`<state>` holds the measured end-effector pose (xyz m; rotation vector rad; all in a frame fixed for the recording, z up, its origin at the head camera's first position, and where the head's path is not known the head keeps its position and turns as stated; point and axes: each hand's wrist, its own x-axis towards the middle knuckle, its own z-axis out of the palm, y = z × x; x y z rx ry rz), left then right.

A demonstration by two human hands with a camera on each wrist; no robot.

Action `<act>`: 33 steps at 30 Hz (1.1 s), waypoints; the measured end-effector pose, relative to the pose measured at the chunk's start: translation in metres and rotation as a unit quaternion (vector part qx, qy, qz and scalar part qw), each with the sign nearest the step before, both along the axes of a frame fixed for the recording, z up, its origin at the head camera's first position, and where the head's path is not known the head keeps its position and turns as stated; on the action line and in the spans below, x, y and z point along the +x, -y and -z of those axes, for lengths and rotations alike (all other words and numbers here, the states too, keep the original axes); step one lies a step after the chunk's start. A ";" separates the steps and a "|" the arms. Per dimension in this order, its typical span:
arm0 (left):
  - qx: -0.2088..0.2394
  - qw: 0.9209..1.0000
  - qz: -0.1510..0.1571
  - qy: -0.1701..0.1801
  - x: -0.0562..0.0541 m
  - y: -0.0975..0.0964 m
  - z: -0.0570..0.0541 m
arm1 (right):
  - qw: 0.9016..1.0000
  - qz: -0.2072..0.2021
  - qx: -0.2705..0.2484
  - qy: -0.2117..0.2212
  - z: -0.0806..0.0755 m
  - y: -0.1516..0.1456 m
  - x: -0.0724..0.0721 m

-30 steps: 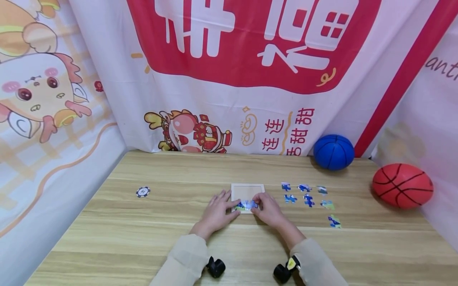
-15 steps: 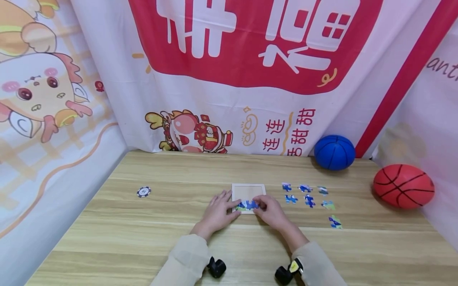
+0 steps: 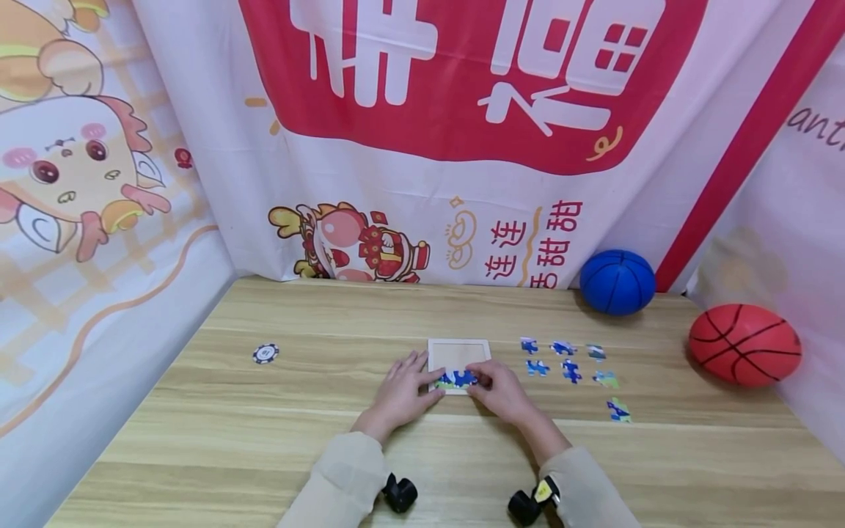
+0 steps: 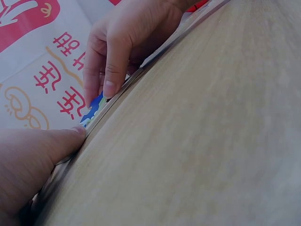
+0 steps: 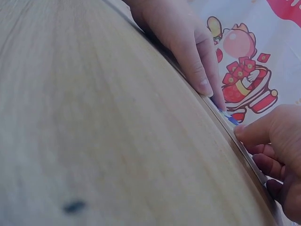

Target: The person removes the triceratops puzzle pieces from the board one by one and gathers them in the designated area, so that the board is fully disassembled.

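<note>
A small square puzzle tray (image 3: 458,342) with a pale rim lies on the wooden table. Blue and green jigsaw pieces (image 3: 454,380) fill part of its near side; its far part shows bare board. My left hand (image 3: 398,392) rests at the tray's left edge, its fingers extended, with thumb and index finger touching the near-left corner. At the near-right side, my right hand (image 3: 503,392) pinches a blue jigsaw piece (image 4: 97,104) between thumb and index finger, low against the tray. The fingers partly cover that piece, and its exact seating cannot be told.
Several loose jigsaw pieces (image 3: 571,370) lie spread right of the tray. Behind them sits a blue ball (image 3: 617,282), with a red ball (image 3: 744,345) at the far right. A poker chip (image 3: 266,353) lies on the left. A printed curtain (image 3: 422,147) hangs behind the table.
The right hand has shifted very slightly at the tray's near-right corner, still pinching the jigsaw piece. The left hand stays in place, and the loose pieces are unmoved.
</note>
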<state>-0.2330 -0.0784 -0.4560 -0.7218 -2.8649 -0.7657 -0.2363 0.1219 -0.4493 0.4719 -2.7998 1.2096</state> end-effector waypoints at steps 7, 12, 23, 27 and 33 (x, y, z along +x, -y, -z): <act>0.001 1.000 0.002 0.001 0.001 0.001 0.000 | 1.000 -0.003 0.012 0.008 -0.002 0.001 0.000; -0.005 1.000 0.003 0.004 0.001 0.001 0.000 | 0.999 0.004 -0.016 0.047 -0.008 -0.005 0.003; -0.001 1.000 0.001 0.006 0.000 -0.001 0.000 | 0.995 0.000 -0.069 0.068 -0.039 -0.048 0.017; 0.001 1.000 0.002 0.006 0.000 -0.001 0.000 | 0.996 0.020 -0.059 0.069 -0.049 -0.071 0.026; 0.005 1.000 0.005 0.004 0.001 0.000 -0.001 | 0.997 0.023 -0.052 0.059 -0.059 -0.110 0.039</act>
